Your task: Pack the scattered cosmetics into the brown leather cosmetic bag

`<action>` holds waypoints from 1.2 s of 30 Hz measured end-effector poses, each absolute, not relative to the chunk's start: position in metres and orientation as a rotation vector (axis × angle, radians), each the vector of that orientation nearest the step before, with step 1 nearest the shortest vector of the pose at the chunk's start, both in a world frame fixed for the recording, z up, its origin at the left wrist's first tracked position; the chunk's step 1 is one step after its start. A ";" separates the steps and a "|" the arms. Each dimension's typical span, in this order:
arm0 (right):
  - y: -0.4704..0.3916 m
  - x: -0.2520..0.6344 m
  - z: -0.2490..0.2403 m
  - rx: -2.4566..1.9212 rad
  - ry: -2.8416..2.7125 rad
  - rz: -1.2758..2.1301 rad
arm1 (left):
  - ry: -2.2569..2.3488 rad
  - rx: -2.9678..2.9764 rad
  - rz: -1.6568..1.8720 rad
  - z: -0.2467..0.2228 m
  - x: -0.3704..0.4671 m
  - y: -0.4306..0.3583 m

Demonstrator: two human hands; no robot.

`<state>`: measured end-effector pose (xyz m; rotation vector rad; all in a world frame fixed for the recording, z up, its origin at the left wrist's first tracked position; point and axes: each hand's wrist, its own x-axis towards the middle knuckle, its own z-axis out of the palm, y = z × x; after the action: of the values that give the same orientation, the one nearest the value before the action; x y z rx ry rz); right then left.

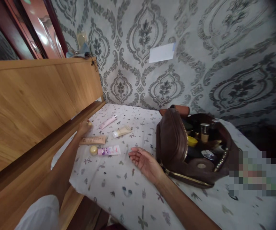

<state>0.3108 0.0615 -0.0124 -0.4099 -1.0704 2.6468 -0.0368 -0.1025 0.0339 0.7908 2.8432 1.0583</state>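
My left hand (83, 126) is at the far left edge of the cloth, its fingers closed round a small yellowish item (89, 124). Near it lie a pink tube (108, 122), a cream tube with a white cap (122, 131) and a tan tube (93, 140). A round yellow-capped jar (93, 150) touches a pink and white tube (109, 150). My right hand (141, 159) rests palm up, fingers loosely curled and apart, holding nothing, between that tube and the open brown bag (172, 135). Inside the bag are a yellow item (192, 141) and a bottle (204, 132).
White patterned cloth (118, 204) covers the surface. A wooden panel (42, 92) rises along the left. Behind is a patterned wall (133, 73) with a white paper (162, 53) on it. A blurred-out item (257, 175) lies right of the bag.
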 end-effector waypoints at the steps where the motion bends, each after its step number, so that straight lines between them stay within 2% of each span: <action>1: 0.062 0.310 -0.013 -0.396 -1.040 2.659 | 2.798 0.803 1.141 0.037 -0.033 -0.100; 6: 0.059 0.308 -0.013 -0.383 -1.002 2.655 | 2.401 1.032 1.414 0.053 0.014 -0.077; 8: 0.058 0.307 -0.013 -0.396 -1.000 2.639 | 2.074 1.199 1.491 0.057 0.045 -0.065; 12: 0.058 0.306 -0.014 -0.406 -0.938 2.605 | 1.658 1.400 1.423 0.059 0.108 -0.042; 18: 0.063 0.305 -0.016 -0.377 -0.721 2.590 | 1.754 1.681 1.168 0.045 0.162 -0.022; 25: 0.064 0.304 -0.017 -0.408 -0.653 2.627 | 1.710 1.653 1.350 0.017 0.169 -0.023; 36: 0.063 0.305 -0.018 -0.334 -0.748 2.632 | 1.646 1.665 1.388 0.010 0.172 -0.028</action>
<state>0.3053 0.0634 -0.0180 -0.3344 -0.7475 2.6318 0.1719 -0.0282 0.0100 1.6650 1.6461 1.3878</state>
